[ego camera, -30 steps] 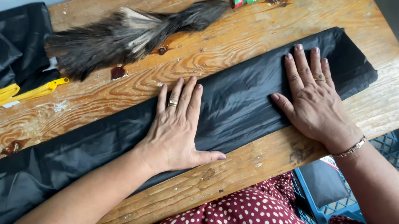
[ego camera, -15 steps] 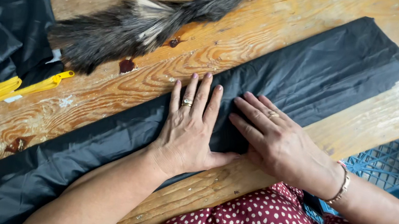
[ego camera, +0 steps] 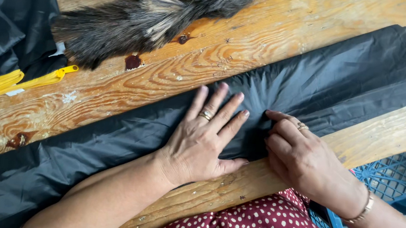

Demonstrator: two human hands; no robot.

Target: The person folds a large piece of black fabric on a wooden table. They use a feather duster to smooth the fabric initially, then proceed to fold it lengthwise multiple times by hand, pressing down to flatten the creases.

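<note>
Black fabric strip (ego camera: 126, 136), long axis diagonal across worktop (ego camera: 117, 81): left hand (ego camera: 205, 139) flat, open; right hand (ego camera: 298, 155) alongside, fingers pinching fold.

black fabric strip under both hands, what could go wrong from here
1. The left hand lies flat on the long black fabric while the right hand pinches it with curled fingers; the puckers between them could get pressed in as creases.
2. The fabric's right end reaches the edge of the wooden table, so it may slide off.
3. The dark fur piece lies close behind and could shed hairs onto the cloth.
</note>
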